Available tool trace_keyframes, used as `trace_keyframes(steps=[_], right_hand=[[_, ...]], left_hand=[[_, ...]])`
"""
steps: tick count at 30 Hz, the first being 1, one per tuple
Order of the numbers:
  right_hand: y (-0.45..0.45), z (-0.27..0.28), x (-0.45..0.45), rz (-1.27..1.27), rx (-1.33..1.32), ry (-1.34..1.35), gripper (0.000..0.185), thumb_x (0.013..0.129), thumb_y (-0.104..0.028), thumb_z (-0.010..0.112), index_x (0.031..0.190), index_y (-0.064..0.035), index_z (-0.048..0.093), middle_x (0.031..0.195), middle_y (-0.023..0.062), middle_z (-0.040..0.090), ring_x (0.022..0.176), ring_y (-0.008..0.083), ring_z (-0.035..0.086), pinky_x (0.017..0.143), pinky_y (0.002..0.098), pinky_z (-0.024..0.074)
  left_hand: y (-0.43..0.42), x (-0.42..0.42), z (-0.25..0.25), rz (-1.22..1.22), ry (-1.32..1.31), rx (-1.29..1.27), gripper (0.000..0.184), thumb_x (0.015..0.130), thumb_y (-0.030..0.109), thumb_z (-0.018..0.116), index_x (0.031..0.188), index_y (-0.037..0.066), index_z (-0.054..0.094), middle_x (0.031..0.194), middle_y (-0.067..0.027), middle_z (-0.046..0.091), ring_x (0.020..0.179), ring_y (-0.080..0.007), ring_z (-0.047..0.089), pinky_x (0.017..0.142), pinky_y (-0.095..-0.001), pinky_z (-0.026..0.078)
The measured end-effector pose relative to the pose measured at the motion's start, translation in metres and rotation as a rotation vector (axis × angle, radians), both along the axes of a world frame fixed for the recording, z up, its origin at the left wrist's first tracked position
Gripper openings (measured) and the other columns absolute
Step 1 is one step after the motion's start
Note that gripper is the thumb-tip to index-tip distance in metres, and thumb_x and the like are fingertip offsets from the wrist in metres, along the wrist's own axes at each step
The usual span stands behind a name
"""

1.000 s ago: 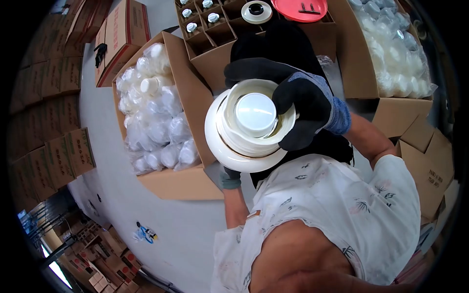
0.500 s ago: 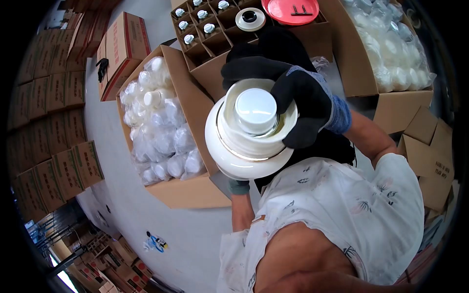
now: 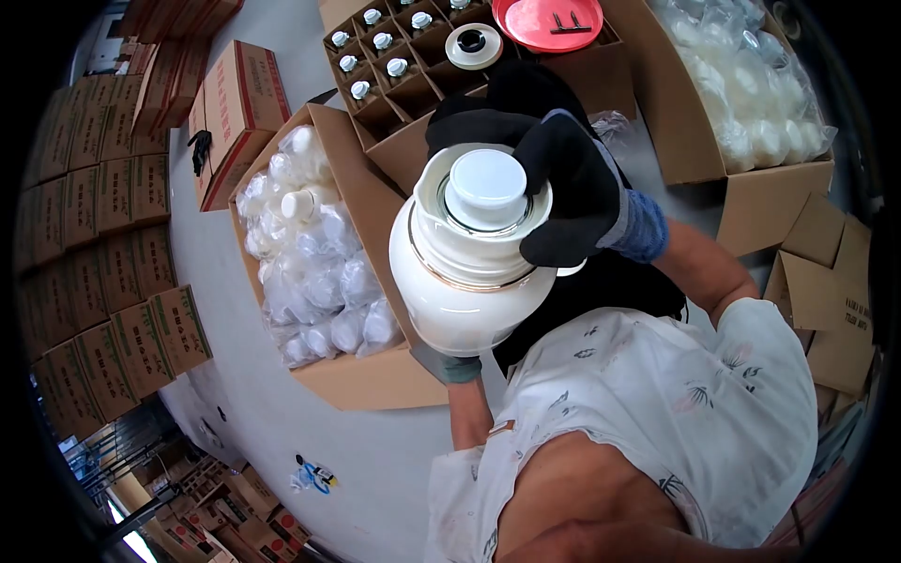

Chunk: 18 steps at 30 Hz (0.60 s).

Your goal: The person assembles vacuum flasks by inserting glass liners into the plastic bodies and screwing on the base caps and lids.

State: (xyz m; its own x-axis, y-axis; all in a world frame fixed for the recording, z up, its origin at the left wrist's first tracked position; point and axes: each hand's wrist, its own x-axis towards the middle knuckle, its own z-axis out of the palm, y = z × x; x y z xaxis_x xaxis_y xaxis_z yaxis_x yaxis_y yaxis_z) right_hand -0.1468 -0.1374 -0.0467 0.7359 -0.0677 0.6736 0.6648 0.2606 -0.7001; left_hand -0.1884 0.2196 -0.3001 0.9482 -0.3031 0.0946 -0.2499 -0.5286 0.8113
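Observation:
A white vacuum flask [image 3: 469, 300] with a gold-coloured ring round its shoulder stands tilted in front of me, top towards me. In its spouted mouth sits a white stopper [image 3: 488, 183]. My right hand [image 3: 572, 192], in a black glove with a blue cuff, is closed round the far and right side of the collar, fingers behind and thumb at the near right. My left hand is hidden behind the flask's body; only its grey-green cuff [image 3: 461, 368] shows below. Whether its fingers grip the flask cannot be seen.
To the left, an open carton [image 3: 375, 225] holds plastic-wrapped white parts. Ahead, a divided carton [image 3: 404, 127] holds white-capped items, a round white part [image 3: 473, 45] and a red dish [image 3: 549, 23]. Another carton [image 3: 690, 141] of wrapped parts stands right. Stacked boxes [image 3: 84, 281] line the left.
The flask has tipped, showing more of its side. My right hand has shifted slightly left with it, still round the collar. The whole view has moved a little.

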Motion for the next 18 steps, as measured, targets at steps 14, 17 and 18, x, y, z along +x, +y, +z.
trace_keyframes(steps=[14,17,18], right_hand=[[0.018,-0.01,0.003,0.087,-0.178,-0.096,0.097,0.056,-0.035,0.089,0.134,-0.0017,0.042,0.128,0.0129,0.052,0.116,0.0226,0.052,0.099,0.0353,0.04],[0.029,-0.057,0.011,0.012,-0.256,-0.058,0.104,0.057,-0.039,0.088,0.138,-0.0007,0.036,0.137,0.0164,0.043,0.128,0.0258,0.041,0.107,0.0384,0.0309],[0.032,-0.069,0.014,-0.007,-0.284,-0.048,0.106,0.057,-0.04,0.088,0.14,-0.0003,0.034,0.14,0.0175,0.04,0.131,0.0268,0.038,0.11,0.0394,0.0278]], left_hand=[[0.026,0.021,0.04,0.127,0.029,-0.033,0.043,0.083,0.01,0.064,0.124,0.004,0.052,0.118,-0.0086,0.06,0.109,-0.0229,0.057,0.096,-0.0368,0.045],[0.024,0.062,0.05,0.126,0.039,-0.041,0.043,0.083,0.01,0.064,0.124,0.004,0.051,0.118,-0.0086,0.06,0.109,-0.0228,0.057,0.096,-0.0368,0.045],[0.02,0.072,0.048,0.123,0.046,-0.039,0.043,0.083,0.01,0.064,0.124,0.004,0.051,0.118,-0.0086,0.06,0.109,-0.0228,0.057,0.096,-0.0368,0.045]])
